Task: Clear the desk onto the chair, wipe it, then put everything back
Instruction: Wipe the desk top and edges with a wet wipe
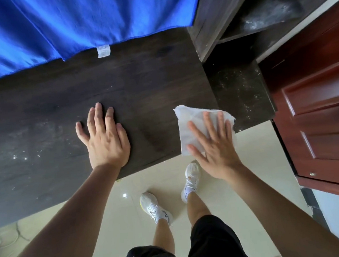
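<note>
My two hands are both flat: the left hand (105,141) rests on the dark worktop (142,85), the right hand (213,144) presses one white cloth (189,124) at its near right corner.

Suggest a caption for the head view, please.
Right hand presses thin white wipe on dark wooden desk; left hand rests flat.

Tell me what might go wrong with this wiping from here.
The white wipe under the right hand overhangs the near edge of the desk and may slip off. The pale specks on the desk beyond the left hand could get missed.
</note>
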Demonstrator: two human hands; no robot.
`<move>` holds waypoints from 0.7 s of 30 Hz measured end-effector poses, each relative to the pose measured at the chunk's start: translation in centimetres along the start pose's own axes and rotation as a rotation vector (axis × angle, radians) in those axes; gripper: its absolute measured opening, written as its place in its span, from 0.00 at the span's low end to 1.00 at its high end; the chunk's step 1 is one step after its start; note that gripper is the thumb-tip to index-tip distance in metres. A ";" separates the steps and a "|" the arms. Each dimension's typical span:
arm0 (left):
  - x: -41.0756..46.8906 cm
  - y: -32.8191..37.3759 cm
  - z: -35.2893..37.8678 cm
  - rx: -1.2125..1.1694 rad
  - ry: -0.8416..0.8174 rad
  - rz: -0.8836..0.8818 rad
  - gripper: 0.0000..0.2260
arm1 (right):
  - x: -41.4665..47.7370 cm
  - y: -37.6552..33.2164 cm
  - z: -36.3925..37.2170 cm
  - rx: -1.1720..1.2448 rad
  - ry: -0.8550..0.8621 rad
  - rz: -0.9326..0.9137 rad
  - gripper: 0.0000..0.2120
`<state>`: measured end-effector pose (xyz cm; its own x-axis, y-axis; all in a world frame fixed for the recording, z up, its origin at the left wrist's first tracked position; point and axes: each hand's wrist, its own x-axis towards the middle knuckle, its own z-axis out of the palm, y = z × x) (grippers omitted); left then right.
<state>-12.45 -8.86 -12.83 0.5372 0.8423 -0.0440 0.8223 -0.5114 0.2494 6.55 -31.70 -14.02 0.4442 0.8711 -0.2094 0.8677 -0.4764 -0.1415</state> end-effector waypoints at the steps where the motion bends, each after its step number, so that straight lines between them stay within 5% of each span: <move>1: 0.0 0.0 0.0 -0.004 0.002 0.001 0.23 | 0.2 0.2 -0.2 0.011 -0.006 0.029 0.32; 6: -0.1 -0.3 0.3 -0.036 0.034 0.009 0.23 | 3.4 -2.5 -0.4 -0.014 0.011 0.229 0.32; 15: -1.3 -2.7 -0.2 -0.087 0.198 0.061 0.20 | 15.4 -7.0 -2.1 0.010 -0.032 0.165 0.32; 21: -4.2 -10.1 -1.5 0.068 0.120 -0.014 0.24 | 8.7 -16.2 0.9 0.026 0.046 -0.266 0.32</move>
<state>-23.25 -6.99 -13.73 0.5028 0.8616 0.0697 0.8425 -0.5065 0.1833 -3.83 -16.51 -14.38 0.2117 0.9703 -0.1174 0.9494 -0.2327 -0.2108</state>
